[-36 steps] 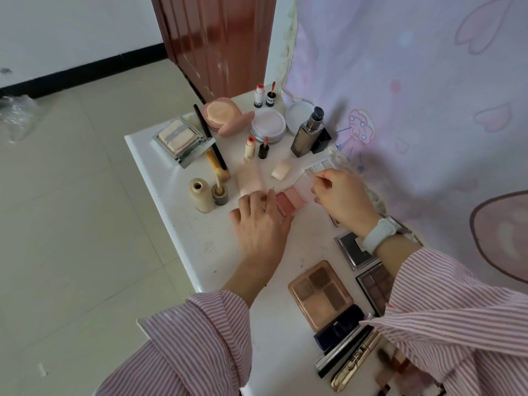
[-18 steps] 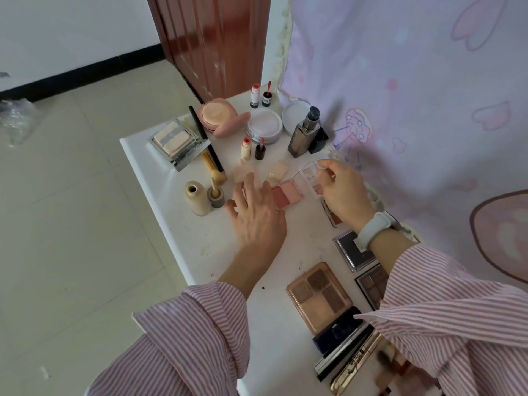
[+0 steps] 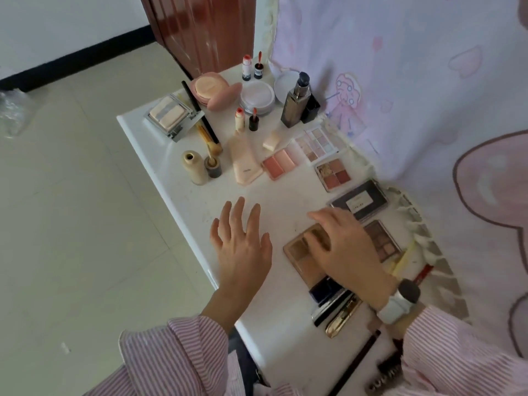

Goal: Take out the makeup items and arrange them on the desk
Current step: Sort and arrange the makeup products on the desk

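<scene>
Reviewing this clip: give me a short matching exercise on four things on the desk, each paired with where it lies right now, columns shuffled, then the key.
Column one:
1. blush palette
2. brown eyeshadow palette
3. beige bottle
4. gold tube

Column two:
A. near the desk's left edge, beside a small open jar
B. under the right hand
C. next to the flat peach tube, mid-desk
D. close to the right wrist, beside a dark case

Pairs: 1-C, 2-B, 3-A, 4-D
</scene>
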Demonstrator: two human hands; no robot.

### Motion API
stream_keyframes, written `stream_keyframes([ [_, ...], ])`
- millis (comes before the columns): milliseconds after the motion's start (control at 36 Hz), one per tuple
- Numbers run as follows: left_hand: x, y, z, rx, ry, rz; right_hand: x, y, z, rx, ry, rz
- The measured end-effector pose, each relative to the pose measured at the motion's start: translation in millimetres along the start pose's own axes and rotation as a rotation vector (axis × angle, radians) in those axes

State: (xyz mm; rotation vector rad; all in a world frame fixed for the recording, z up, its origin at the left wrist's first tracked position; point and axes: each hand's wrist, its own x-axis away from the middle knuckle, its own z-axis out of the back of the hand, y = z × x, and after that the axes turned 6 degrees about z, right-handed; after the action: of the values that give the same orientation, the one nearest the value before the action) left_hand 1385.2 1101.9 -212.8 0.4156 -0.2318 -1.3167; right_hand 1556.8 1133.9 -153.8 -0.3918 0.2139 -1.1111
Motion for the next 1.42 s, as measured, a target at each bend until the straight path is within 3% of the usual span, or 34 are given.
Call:
stream_keyframes([
  [139, 25, -17, 0, -0.052, -0.089, -0.004, 21, -16, -17, 0.258, -0.314, -0.132],
  [361, 25, -18, 3, 0.013, -0.148, 0.039, 20, -24, -23, 0.053, -0.186, -0.111],
  [472, 18, -10, 29, 0.507, -0.137, 0.256, 21, -30, -23, -0.325, -0.015, -0.037],
  [583, 13, -5, 58, 1.192, -0.545, 0.66, 22, -46, -22, -0.453, 0.053, 0.105],
  [667, 15, -7, 64, 1.416, -0.854, 0.723, 24, -58, -23, -0.465, 0.051, 0.166],
  [750, 21, -7, 69, 1.58, -0.97, 0.724, 29, -67, -23, -0.444, 0.019, 0.191],
  [917, 24, -15, 69, 1.681, -0.945, 0.705, 29, -67, -21, -0.358, 0.074, 0.256],
  [1028, 20, -22, 68, 1.689, -0.924, 0.789, 25, -63, -16, -0.366, 0.06, 0.23],
  [1194, 10, -34, 64, 1.621, -0.937, 0.967, 12, -46, -11, -0.449, 0.092, 0.039],
  [1250, 6, -35, 63, 1.559, -0.88, 0.989, 5, -42, -13, -0.469, 0.063, -0.05],
  [1333, 1, -32, 66, 1.491, -0.659, 1.013, -10, -40, -16, -0.552, 0.033, -0.158],
  [1417, -3, -31, 65, 1.276, -0.432, 0.905, -27, -42, -17, -0.642, 0.039, -0.23],
])
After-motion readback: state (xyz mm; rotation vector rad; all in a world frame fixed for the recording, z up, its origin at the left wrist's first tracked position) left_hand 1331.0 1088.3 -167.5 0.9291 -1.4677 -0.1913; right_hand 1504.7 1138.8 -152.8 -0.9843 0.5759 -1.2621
